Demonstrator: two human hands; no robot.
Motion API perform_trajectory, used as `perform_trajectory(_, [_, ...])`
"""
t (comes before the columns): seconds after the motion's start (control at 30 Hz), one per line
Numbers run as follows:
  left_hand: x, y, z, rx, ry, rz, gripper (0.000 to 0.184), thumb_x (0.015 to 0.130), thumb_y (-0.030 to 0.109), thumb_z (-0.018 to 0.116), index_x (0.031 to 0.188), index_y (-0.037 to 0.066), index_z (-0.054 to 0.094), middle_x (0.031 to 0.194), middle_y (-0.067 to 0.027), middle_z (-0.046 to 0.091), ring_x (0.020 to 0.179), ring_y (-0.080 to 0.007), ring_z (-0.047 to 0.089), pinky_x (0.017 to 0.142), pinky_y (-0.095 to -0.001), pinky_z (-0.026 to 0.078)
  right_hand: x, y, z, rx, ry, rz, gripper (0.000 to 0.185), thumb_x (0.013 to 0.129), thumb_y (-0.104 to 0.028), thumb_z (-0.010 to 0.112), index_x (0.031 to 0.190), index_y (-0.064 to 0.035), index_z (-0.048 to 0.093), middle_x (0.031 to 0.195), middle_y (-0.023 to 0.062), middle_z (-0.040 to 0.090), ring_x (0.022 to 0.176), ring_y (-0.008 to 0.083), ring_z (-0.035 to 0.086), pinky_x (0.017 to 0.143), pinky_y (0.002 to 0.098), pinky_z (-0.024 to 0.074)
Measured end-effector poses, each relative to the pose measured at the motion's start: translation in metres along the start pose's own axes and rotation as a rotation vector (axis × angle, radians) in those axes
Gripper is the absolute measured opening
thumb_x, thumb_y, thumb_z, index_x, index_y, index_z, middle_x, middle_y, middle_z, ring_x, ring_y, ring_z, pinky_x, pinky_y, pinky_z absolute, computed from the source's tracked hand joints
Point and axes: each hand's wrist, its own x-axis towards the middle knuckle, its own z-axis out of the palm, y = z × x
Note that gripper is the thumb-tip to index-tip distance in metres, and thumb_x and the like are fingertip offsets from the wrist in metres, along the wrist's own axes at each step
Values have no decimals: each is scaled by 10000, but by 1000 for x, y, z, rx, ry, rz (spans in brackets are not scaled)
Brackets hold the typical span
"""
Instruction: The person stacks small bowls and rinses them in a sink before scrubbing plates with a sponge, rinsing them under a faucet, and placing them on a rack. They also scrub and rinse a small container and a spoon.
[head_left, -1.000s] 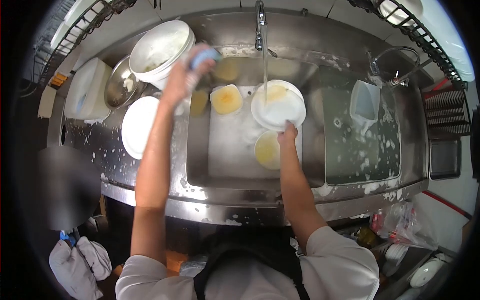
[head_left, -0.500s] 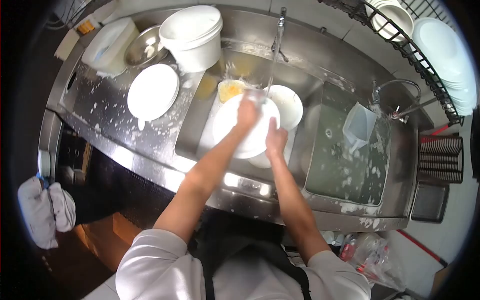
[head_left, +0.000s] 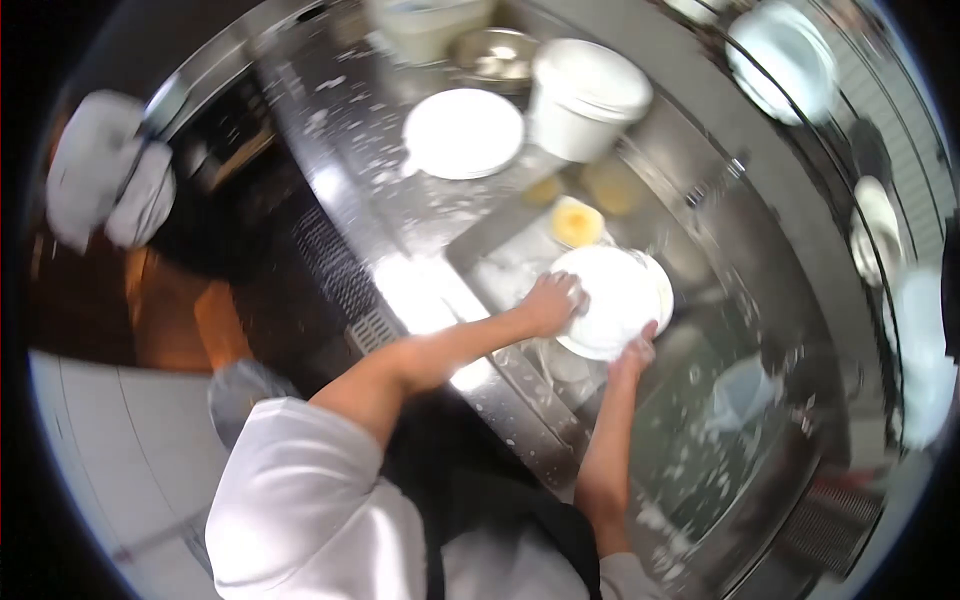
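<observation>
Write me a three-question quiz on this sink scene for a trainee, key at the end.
1. True or false: the metal bowl stands beside the white bucket on the counter.
2. Which thing does the right hand hold?
a) metal bowl
b) white plate
c) white bucket
3. Fill in: the small container in the sink looks ____ inside.

Key: 1 true; 2 b; 3 yellow.

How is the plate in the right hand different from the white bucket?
The plate is flat and shallow, while the bucket is tall and deep. The right hand holds the plate over the sink; the bucket stands on the counter, touched by no hand. Both are white and round.
</observation>
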Motion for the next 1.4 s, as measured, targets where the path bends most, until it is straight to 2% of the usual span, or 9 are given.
perform_trajectory(0.2, [60, -19, -47, 279, 436, -108, 508, 827, 467, 566, 1191, 114, 547, 1383, -169, 378, 1257, -344, 379, 980, -557, 317, -11, -21, 24, -606, -130, 100, 420, 879, -113, 581, 1191, 144, 466, 1119, 201, 581, 923, 298, 619, 797, 416, 523])
perform_trajectory(0.3, [88, -80, -33, -462, -53, -515, 565, 672, 405, 731, 1028, -18, 613, 1038, -211, 615, 965, -307, 608, 818, -429, 479, -1, -52, 24, -571, -127, 78, 456, 907, -160, 559, 1175, 194, 454, 1112, 256, 577, 914, 345, 623, 796, 457, 536])
perform_trajectory(0.43, [64, -16, 3, -1189, 631, -1077, 298, 624, 144, 716, 827, -61, 642, 818, -218, 655, 795, -301, 655, 704, -381, 515, 15, -30, 44, -352, 42, 102, 484, 934, -220, 487, 1263, 127, 410, 1186, 229, 559, 1015, 341, 600, 881, 454, 505])
perform_trajectory(0.6, [39, -75, -75, -1008, 145, -660, 446, 616, 141, 668, 987, -99, 600, 907, -242, 649, 921, -347, 636, 800, -396, 495, 4, 2, 34, -117, -129, 214, 509, 948, -274, 428, 1352, 29, 364, 1299, 219, 481, 1195, 328, 484, 1003, 479, 408])
perform_trajectory(0.7, [53, -53, -46, -1030, 654, -939, 397, 621, 158, 684, 923, -92, 625, 857, -226, 653, 861, -301, 641, 755, -395, 502, 5, 0, 82, -173, -172, 483, 596, 935, -389, 372, 1347, 41, 352, 1318, 224, 459, 1194, 362, 472, 1027, 489, 373])
perform_trajectory(0.93, [51, -91, -44, -1453, 623, -719, 314, 718, 97, 677, 928, -127, 609, 782, -149, 645, 569, -259, 599, 575, -364, 515, 2, 2, 94, 21, 64, 176, 446, 876, -115, 593, 1269, 42, 452, 1197, 132, 568, 1078, 268, 551, 953, 370, 432])
perform_trajectory(1.03, [46, -42, 0, -1700, 502, -875, 332, 783, 141, 648, 1041, -66, 613, 1038, -169, 627, 950, -270, 596, 788, -376, 483, 15, 42, 109, -242, 365, -263, 365, 871, -94, 596, 1166, 109, 525, 1145, 172, 593, 963, 224, 592, 822, 317, 460])
perform_trajectory(1.23, [85, -6, -83, 363, 43, -509, 498, 851, 213, 546, 1294, 22, 422, 1326, -263, 423, 1210, -348, 438, 959, -479, 372, -8, 34, 78, -462, 304, -195, 328, 875, -164, 588, 1016, 132, 598, 969, 191, 653, 860, 243, 625, 769, 350, 468])
perform_trajectory(1.4, [98, -31, -23, 83, 109, 264, 578, 867, 320, 537, 1358, 58, 379, 1345, -216, 398, 1262, -386, 351, 1040, -465, 288, -13, 6, 68, -511, 293, 34, 423, 872, -274, 603, 962, 139, 612, 892, 228, 657, 803, 254, 631, 728, 381, 473])
